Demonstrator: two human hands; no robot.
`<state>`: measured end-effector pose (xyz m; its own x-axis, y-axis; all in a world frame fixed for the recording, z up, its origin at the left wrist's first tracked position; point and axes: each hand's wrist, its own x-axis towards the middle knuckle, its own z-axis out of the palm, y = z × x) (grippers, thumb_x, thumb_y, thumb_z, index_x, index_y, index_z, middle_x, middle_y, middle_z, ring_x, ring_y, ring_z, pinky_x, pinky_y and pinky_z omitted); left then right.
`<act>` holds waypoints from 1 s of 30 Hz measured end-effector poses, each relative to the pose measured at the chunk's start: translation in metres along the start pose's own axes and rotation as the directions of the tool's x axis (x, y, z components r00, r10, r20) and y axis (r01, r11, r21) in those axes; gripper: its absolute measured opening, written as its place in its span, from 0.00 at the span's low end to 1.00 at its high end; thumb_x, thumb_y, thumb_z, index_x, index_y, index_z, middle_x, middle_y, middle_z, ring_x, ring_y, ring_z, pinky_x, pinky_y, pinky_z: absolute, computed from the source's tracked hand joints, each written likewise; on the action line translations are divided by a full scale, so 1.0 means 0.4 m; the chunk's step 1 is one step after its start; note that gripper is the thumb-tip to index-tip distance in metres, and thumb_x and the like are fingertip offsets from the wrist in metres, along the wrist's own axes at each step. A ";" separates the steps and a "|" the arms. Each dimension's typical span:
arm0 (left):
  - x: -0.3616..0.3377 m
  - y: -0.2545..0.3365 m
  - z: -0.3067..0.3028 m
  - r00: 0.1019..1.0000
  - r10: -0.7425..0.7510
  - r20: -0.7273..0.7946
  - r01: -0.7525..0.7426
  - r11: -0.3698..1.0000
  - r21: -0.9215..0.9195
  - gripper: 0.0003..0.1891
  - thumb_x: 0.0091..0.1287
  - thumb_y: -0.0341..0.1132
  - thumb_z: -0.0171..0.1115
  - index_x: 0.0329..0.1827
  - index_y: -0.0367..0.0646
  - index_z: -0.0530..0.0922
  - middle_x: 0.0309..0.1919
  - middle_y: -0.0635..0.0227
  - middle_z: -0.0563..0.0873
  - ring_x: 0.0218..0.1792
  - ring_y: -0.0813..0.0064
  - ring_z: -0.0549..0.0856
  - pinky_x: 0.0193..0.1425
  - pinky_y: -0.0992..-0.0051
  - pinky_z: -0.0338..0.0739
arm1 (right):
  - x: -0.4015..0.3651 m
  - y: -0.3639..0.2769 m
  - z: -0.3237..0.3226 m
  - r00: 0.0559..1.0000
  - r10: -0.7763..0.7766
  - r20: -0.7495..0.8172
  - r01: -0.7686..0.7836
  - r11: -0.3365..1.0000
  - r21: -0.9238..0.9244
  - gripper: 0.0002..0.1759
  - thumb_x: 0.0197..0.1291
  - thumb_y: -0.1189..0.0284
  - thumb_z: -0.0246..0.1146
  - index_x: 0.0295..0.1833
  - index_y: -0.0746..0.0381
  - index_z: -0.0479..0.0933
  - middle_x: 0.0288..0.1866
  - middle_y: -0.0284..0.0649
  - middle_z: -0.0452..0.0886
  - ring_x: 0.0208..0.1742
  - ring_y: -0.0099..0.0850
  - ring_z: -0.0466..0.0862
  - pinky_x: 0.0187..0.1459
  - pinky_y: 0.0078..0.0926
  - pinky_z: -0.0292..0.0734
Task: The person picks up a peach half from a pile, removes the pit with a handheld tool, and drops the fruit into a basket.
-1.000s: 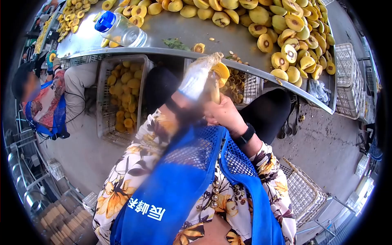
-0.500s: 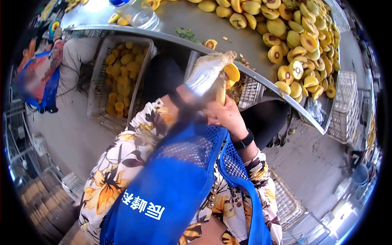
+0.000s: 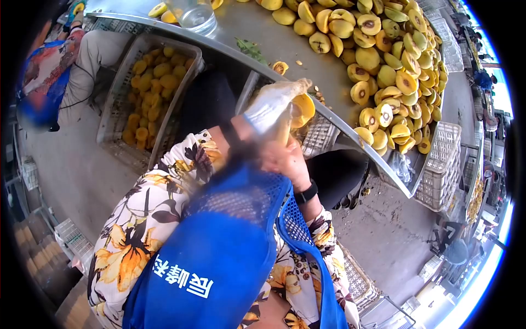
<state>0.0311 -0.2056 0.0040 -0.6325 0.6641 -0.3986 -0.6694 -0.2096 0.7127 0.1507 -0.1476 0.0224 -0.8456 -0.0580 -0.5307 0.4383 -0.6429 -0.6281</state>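
My left hand, in a white knit glove with a stained fingertip end, is closed around a halved yellow peach, its hollow side facing right. Just below it, my right hand, bare with a black watch on the wrist, wraps round the pale yellow handle of a tool. The tool's head is hidden at the peach, so its kind does not show. Both hands are close together in front of the table edge, above my lap. A dark blur covers part of my right hand.
Halved peaches are heaped on the metal table, near a clear cup. A crate of peeled yellow fruit stands at left, beside a seated person. White crates are stacked at right.
The view has shifted, so the table and crates sit further left and the right side shows more. The peach half has turned, showing more of its hollow; both hands keep their holds.
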 end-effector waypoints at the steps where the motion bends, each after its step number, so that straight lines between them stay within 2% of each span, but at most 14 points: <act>1: -0.005 0.001 0.000 1.000 0.009 -0.018 -0.010 0.998 -0.056 0.15 0.68 0.40 0.56 0.53 0.41 0.76 0.40 0.67 0.82 0.35 0.79 0.81 0.36 0.80 0.80 | 0.006 0.006 0.003 0.997 -0.076 -0.033 0.072 0.992 -0.108 0.06 0.59 0.78 0.55 0.41 0.64 0.66 0.18 0.32 0.65 0.16 0.19 0.67 0.14 0.18 0.61; 7: 0.025 0.045 -0.046 0.958 -0.268 -0.103 0.172 0.822 -0.542 0.16 0.60 0.50 0.64 0.34 0.48 0.76 0.25 0.70 0.80 0.25 0.70 0.81 0.27 0.72 0.79 | 0.055 0.067 0.007 0.682 -0.729 -0.058 0.406 0.443 -0.799 0.06 0.57 0.75 0.59 0.39 0.64 0.72 0.25 0.42 0.79 0.26 0.29 0.81 0.31 0.25 0.75; 11: -0.038 0.168 -0.187 0.955 -0.020 -0.296 -0.039 0.980 -0.195 0.24 0.61 0.62 0.54 0.35 0.48 0.76 0.26 0.64 0.84 0.21 0.68 0.83 0.13 0.79 0.68 | 0.042 0.016 0.004 0.806 -0.559 -0.198 0.250 0.624 -0.741 0.11 0.56 0.70 0.60 0.41 0.66 0.73 0.27 0.53 0.79 0.31 0.40 0.84 0.35 0.32 0.77; 12: -0.062 0.199 -0.236 0.945 0.132 -0.301 -0.145 0.989 -0.024 0.24 0.62 0.62 0.54 0.36 0.48 0.77 0.26 0.64 0.84 0.25 0.68 0.84 0.18 0.78 0.74 | 0.079 0.061 -0.053 0.857 -0.477 -0.198 0.056 0.467 -0.882 0.15 0.56 0.65 0.59 0.41 0.68 0.73 0.28 0.55 0.80 0.32 0.49 0.83 0.36 0.37 0.77; 13: -0.043 0.207 -0.304 0.766 0.410 -0.495 -0.227 0.893 0.389 0.26 0.63 0.62 0.52 0.40 0.45 0.79 0.30 0.64 0.85 0.30 0.69 0.85 0.27 0.76 0.78 | 0.084 0.075 -0.079 0.892 -0.423 -0.161 0.056 0.455 -0.888 0.17 0.56 0.64 0.59 0.41 0.68 0.73 0.29 0.56 0.80 0.32 0.52 0.83 0.37 0.38 0.77; 14: -0.064 0.270 -0.336 0.802 0.528 -0.281 0.018 0.448 0.894 0.28 0.63 0.60 0.53 0.45 0.41 0.79 0.37 0.63 0.86 0.37 0.66 0.85 0.39 0.74 0.78 | 0.085 0.081 -0.097 0.919 -0.375 -0.122 0.062 0.444 -0.894 0.18 0.56 0.63 0.58 0.41 0.69 0.73 0.29 0.57 0.80 0.32 0.54 0.82 0.38 0.40 0.77; 15: -0.068 0.289 -0.328 0.654 0.750 -0.101 0.353 -0.185 0.917 0.26 0.63 0.57 0.55 0.44 0.40 0.80 0.41 0.60 0.85 0.40 0.61 0.84 0.47 0.68 0.76 | 0.087 0.086 -0.110 0.943 -0.323 -0.082 0.070 0.432 -0.899 0.19 0.56 0.62 0.58 0.41 0.69 0.73 0.29 0.58 0.80 0.33 0.57 0.81 0.38 0.42 0.77; 18: -0.029 0.335 -0.240 0.777 0.629 -0.009 0.128 -0.143 0.981 0.22 0.63 0.54 0.56 0.44 0.43 0.80 0.42 0.57 0.84 0.41 0.57 0.83 0.43 0.65 0.77 | 0.046 0.022 -0.082 0.925 -0.281 -0.256 0.027 0.720 -0.693 0.14 0.57 0.66 0.60 0.40 0.67 0.73 0.22 0.45 0.78 0.21 0.36 0.80 0.26 0.31 0.75; 21: 0.130 0.248 -0.093 0.642 0.413 0.646 -0.394 -0.546 0.740 0.15 0.63 0.45 0.58 0.45 0.45 0.79 0.39 0.64 0.84 0.37 0.63 0.84 0.40 0.70 0.79 | 0.018 0.007 -0.100 0.892 -0.325 -0.314 0.148 0.867 -0.476 0.08 0.57 0.69 0.60 0.38 0.64 0.74 0.19 0.35 0.75 0.16 0.21 0.74 0.20 0.21 0.70; 24: 0.233 0.140 0.201 0.879 0.194 0.435 -0.372 -0.292 0.881 0.15 0.64 0.47 0.56 0.45 0.48 0.77 0.27 0.57 0.84 0.29 0.55 0.84 0.33 0.57 0.77 | -0.012 -0.007 -0.130 0.786 -0.483 -0.385 0.245 0.816 -0.523 0.08 0.56 0.69 0.59 0.36 0.63 0.76 0.21 0.39 0.79 0.18 0.28 0.78 0.24 0.27 0.74; 25: 0.288 0.087 0.247 0.880 0.142 0.453 -0.412 -0.244 0.878 0.17 0.63 0.46 0.56 0.49 0.46 0.75 0.34 0.52 0.84 0.36 0.52 0.84 0.41 0.57 0.77 | -0.033 -0.012 -0.143 0.742 -0.571 -0.353 0.271 0.736 -0.620 0.09 0.56 0.69 0.59 0.36 0.63 0.77 0.24 0.44 0.80 0.24 0.34 0.81 0.29 0.32 0.76; 27: 0.404 -0.027 0.306 0.892 0.031 0.451 -0.437 -0.192 0.879 0.25 0.63 0.43 0.54 0.60 0.38 0.67 0.48 0.45 0.80 0.49 0.51 0.81 0.53 0.60 0.74 | -0.077 -0.029 -0.152 0.766 -0.518 -0.381 0.271 0.798 -0.538 0.04 0.61 0.72 0.57 0.39 0.61 0.72 0.20 0.25 0.71 0.15 0.13 0.67 0.16 0.12 0.61; 28: 0.495 -0.127 0.289 0.837 0.182 0.516 -0.458 -0.282 0.843 0.27 0.63 0.41 0.53 0.64 0.39 0.65 0.52 0.43 0.77 0.51 0.52 0.80 0.57 0.61 0.73 | -0.089 -0.024 -0.165 0.738 -0.528 -0.421 0.272 0.803 -0.530 0.04 0.61 0.72 0.57 0.39 0.61 0.72 0.19 0.25 0.70 0.14 0.13 0.67 0.15 0.12 0.60; 30: 0.520 -0.138 0.346 0.959 0.125 0.255 -0.246 -0.079 0.966 0.27 0.60 0.38 0.55 0.64 0.43 0.66 0.54 0.48 0.77 0.53 0.55 0.79 0.58 0.64 0.72 | -0.115 -0.015 -0.189 0.674 -0.545 -0.499 0.277 0.813 -0.512 0.04 0.61 0.74 0.58 0.39 0.61 0.71 0.18 0.25 0.70 0.13 0.14 0.66 0.14 0.12 0.59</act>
<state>-0.0095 0.0433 -0.0384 -0.5906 0.7936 -0.1464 0.5853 0.5462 0.5993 0.2099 -0.0832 0.0075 -0.6570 0.6919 -0.2995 0.2777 -0.1473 -0.9493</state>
